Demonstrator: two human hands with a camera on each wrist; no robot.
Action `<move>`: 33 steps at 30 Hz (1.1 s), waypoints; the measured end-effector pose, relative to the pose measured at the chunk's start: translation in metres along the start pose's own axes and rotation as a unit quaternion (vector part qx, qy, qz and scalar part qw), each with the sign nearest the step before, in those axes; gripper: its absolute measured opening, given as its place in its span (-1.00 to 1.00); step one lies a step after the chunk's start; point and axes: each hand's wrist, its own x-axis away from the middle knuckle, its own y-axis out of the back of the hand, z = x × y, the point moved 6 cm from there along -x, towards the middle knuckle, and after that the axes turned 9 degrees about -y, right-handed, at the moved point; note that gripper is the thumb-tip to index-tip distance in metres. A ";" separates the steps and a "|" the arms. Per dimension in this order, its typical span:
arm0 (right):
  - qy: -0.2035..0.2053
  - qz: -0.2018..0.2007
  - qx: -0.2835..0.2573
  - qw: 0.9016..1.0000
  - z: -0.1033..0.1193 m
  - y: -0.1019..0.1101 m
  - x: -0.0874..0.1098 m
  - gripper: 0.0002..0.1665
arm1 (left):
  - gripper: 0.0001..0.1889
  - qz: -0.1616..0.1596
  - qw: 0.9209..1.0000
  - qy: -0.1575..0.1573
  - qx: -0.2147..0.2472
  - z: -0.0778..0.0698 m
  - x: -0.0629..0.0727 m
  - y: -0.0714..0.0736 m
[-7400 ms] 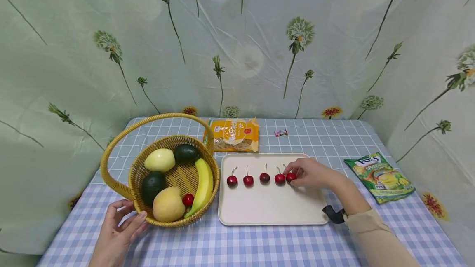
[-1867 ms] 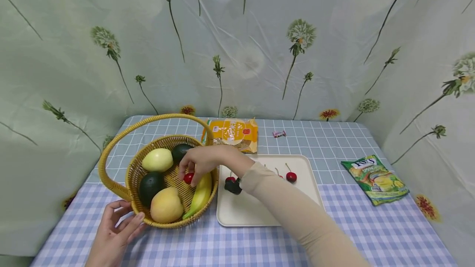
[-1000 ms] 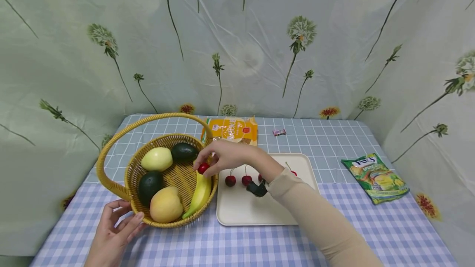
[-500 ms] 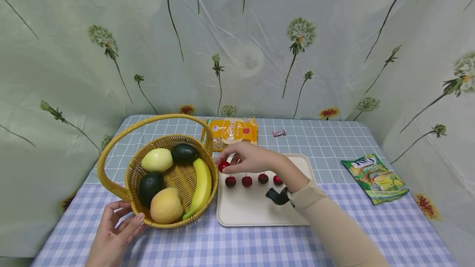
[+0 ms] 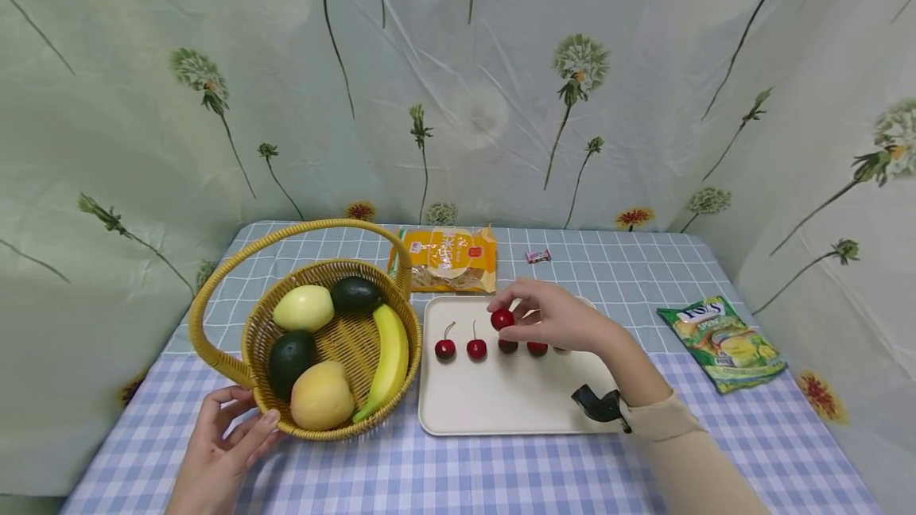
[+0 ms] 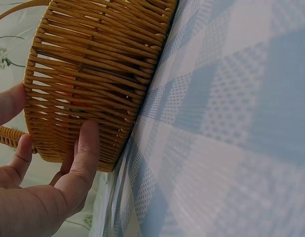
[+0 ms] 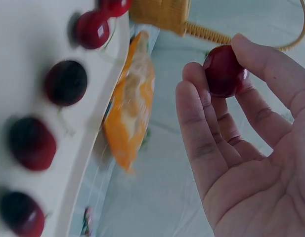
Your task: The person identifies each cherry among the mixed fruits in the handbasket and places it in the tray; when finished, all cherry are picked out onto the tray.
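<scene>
My right hand (image 5: 554, 316) pinches a dark red cherry (image 7: 224, 71) between thumb and fingertips, held up above the pale tray (image 5: 515, 400). Several cherries with stems, such as the leftmost cherry (image 5: 445, 350), lie in a row on that tray; the right-hand ones are partly covered by the hand. At the left, my left hand (image 5: 225, 443) rests its fingertips against the outside of the yellow wicker basket (image 6: 93, 64), close to the foot of its handle. Inside the basket are a banana (image 5: 391, 356), a peach (image 5: 322, 396), a pale green fruit (image 5: 304, 308) and dark green avocados (image 5: 292, 360).
An orange food bag (image 5: 452, 261) lies behind the tray, with a small pink wrapped sweet (image 5: 538, 256) to its right. A green candy bag (image 5: 723, 342) lies at the right of the checked tablecloth (image 5: 429, 475). A floral curtain (image 5: 458, 102) hangs behind the table.
My right hand took the red cherry out of the basket and carried it right, over the tray. Earlier it was at the row's right end. My left hand stays at the basket.
</scene>
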 end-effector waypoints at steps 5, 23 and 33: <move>-0.021 -0.046 0.018 0.999 -0.028 0.016 0.020 -0.56 | -0.56 0.002 1.000 -0.004 -0.001 0.000 0.000 0.000; -0.077 -0.156 0.081 0.981 -0.107 0.049 0.076 -0.57 | -0.55 -0.003 1.000 0.013 -0.012 0.001 0.000 0.001; -0.099 -0.152 0.098 0.978 -0.121 0.042 0.076 -0.57 | -0.55 0.001 1.000 0.011 -0.006 0.002 -0.001 0.001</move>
